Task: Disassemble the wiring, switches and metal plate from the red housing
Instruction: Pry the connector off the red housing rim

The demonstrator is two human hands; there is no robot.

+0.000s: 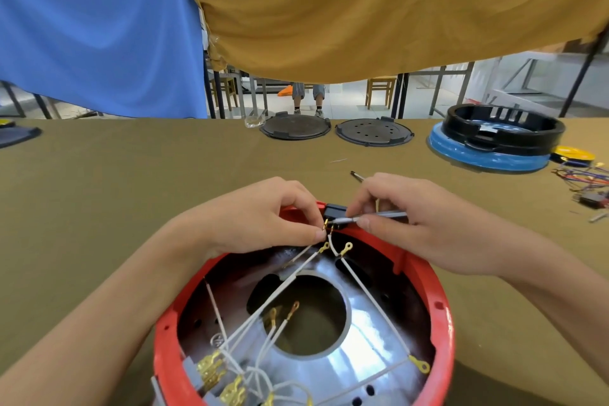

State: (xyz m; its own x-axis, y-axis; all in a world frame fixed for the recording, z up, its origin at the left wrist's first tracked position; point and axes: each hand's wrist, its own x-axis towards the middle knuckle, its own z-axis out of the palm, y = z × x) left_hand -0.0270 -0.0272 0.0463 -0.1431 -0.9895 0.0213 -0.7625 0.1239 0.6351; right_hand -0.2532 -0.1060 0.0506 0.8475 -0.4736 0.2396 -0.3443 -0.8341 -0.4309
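I saw left hand (263,217) pinching a wire terminal (326,227) | right hand (405,217) gripping screwdriver (379,217) at black switch (334,211) (far rim) | red housing (441,316) on table.

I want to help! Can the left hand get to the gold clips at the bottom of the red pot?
Probably yes. The gold clips lie open inside the red pot, nothing covering them, but the left hand is pinching a wire and must let go first.

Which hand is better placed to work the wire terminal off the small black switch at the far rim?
Left, probably. The left hand already pinches the brass terminal at the small black switch on the red housing, while the right hand holds a thin metal tool.
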